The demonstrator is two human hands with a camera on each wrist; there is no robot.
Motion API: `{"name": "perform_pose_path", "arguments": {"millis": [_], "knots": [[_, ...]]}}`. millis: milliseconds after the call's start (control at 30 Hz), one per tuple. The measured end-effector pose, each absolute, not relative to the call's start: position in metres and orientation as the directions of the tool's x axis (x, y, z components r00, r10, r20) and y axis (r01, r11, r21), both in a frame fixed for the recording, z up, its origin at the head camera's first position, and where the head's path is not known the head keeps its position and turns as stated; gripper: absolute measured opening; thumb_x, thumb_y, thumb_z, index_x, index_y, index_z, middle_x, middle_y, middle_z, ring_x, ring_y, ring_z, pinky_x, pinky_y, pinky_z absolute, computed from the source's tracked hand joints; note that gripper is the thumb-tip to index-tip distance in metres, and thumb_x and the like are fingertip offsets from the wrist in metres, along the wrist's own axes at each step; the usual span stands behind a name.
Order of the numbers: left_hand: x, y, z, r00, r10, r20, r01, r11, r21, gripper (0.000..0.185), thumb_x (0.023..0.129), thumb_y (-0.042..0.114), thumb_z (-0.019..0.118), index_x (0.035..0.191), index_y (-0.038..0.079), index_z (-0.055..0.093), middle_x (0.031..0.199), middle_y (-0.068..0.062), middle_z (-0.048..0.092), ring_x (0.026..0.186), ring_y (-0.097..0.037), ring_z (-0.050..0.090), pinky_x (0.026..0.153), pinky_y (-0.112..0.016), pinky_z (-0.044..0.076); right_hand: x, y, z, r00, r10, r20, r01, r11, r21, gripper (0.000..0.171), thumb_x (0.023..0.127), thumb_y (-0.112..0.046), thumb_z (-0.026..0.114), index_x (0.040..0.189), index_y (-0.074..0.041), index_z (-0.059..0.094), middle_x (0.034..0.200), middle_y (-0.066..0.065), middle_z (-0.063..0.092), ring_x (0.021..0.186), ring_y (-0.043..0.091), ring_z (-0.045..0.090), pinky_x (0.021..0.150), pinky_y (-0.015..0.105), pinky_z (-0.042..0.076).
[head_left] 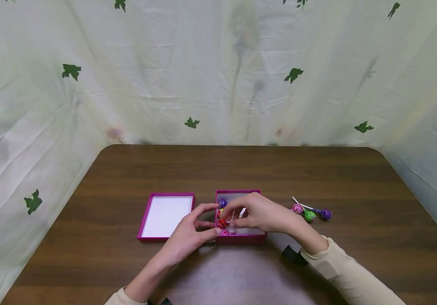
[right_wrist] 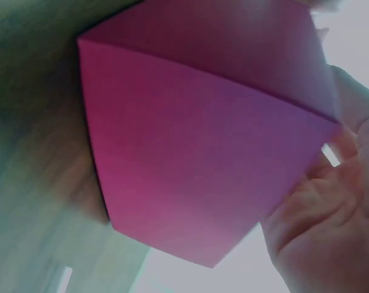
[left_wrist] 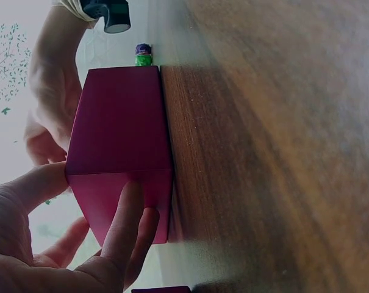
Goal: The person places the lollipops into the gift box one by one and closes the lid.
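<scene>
An open magenta box (head_left: 241, 238) sits on the brown table and holds several wrapped lollipops (head_left: 222, 203). My left hand (head_left: 212, 219) grips the box's left near corner, thumb at the top rim and fingers on the outer wall; in the left wrist view the left hand (left_wrist: 99, 183) clasps the box (left_wrist: 120, 122). My right hand (head_left: 237, 216) hovers over the box with curled fingers, pinching a white lollipop stick (head_left: 243, 212). From the right wrist, the box wall (right_wrist: 196, 152) fills the view, with the right hand's palm (right_wrist: 330, 213) beside it.
The box's lid (head_left: 165, 216) lies upside down just left of the box, white inside. Three loose lollipops, pink (head_left: 296, 208), green (head_left: 310, 216) and purple (head_left: 326, 214), lie on the table (head_left: 317, 173) to the right. A leaf-print cloth (head_left: 218, 72) walls in the table.
</scene>
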State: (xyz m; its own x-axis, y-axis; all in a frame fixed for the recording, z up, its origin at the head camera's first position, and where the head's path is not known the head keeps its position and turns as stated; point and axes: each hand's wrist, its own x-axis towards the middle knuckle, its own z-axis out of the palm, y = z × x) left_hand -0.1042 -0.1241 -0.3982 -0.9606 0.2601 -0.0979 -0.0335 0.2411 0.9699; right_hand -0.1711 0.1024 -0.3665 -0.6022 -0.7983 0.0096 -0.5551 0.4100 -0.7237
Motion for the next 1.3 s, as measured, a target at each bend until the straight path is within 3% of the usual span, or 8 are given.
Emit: {"name": "perform_pose_path", "arguments": {"millis": [267,567,800,933,1300], "knots": [[-0.104,-0.124,-0.398,-0.961,0.251,-0.116,-0.049,0.258,0.965,0.053,0.087,0.015,0.076,0.135,0.021,0.056,0.143,-0.004,0.048,0.107,-0.025,0.064,0.08,-0.037,0.054,-0.163,0.122,-0.357,-0.658,-0.749,0.074,-0.516,0.378,-0.769,0.023,0.089,-0.017,0.075,0.112,-0.018,0.07,0.103,-0.001,0.07,0.089,0.01,0.064,0.078,0.033,0.053],[-0.104,-0.124,-0.399,-0.962,0.239,-0.132,-0.065,0.269,0.961,0.053,0.086,0.015,0.076,0.136,0.022,0.056,0.143,-0.003,0.048,0.106,-0.023,0.064,0.081,-0.036,0.053,-0.158,0.155,-0.345,-0.734,-0.674,0.085,-0.467,0.409,-0.784,0.024,0.089,-0.026,0.075,0.112,-0.028,0.068,0.105,-0.01,0.068,0.091,0.01,0.064,0.081,0.031,0.053],[-0.105,-0.124,-0.398,-0.962,0.236,-0.135,-0.066,0.279,0.958,0.054,0.087,0.016,0.075,0.136,0.021,0.056,0.143,-0.005,0.048,0.107,-0.024,0.064,0.082,-0.037,0.054,-0.157,0.182,-0.338,-0.79,-0.601,0.123,-0.47,0.465,-0.75,0.03,0.086,-0.021,0.078,0.114,-0.025,0.067,0.106,-0.008,0.068,0.09,0.01,0.064,0.078,0.031,0.053],[-0.105,-0.124,-0.398,-0.963,0.233,-0.139,-0.069,0.284,0.956,0.054,0.086,0.017,0.076,0.136,0.021,0.056,0.143,-0.004,0.047,0.107,-0.024,0.064,0.082,-0.038,0.053,-0.157,0.2,-0.334,-0.816,-0.563,0.129,-0.455,0.49,-0.743,0.028,0.089,-0.026,0.075,0.115,-0.027,0.066,0.102,-0.007,0.067,0.091,0.01,0.063,0.077,0.031,0.053],[-0.105,-0.123,-0.398,-0.964,0.228,-0.137,-0.07,0.277,0.958,0.055,0.085,0.018,0.078,0.135,0.022,0.057,0.144,-0.003,0.047,0.107,-0.025,0.063,0.081,-0.037,0.054,-0.151,0.246,-0.337,-0.865,-0.493,0.089,-0.408,0.59,-0.697,0.025,0.089,-0.018,0.074,0.112,-0.027,0.067,0.102,-0.007,0.068,0.09,0.01,0.065,0.074,0.03,0.054]]}}
